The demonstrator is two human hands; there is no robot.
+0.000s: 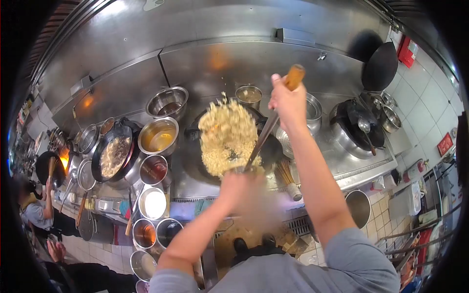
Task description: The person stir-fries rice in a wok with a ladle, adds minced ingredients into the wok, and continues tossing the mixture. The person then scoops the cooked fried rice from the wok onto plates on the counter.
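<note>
A large dark wok [183, 154] stands on the range in front of me. Rice [228, 129], yellowish and blurred by motion, is heaped in it, with some grains in the air above. At the wok's near rim my left hand [237, 188] is closed; its grip is partly blurred. My right hand [288, 103] is raised to the right, wrapped around the wooden handle [295, 77] of a long metal-shafted wok utensil [264, 136]. The shaft slants down toward the near rim, and I cannot make out the utensil's head.
Metal bowls, one with amber liquid [159, 136], and several pots stand left of the wok. Farther left is another wok [117, 151] with food. A bamboo brush [288, 180] lies close on the right, beyond it a stacked wok [356, 127]. Another person [36, 207] works at far left near a flame.
</note>
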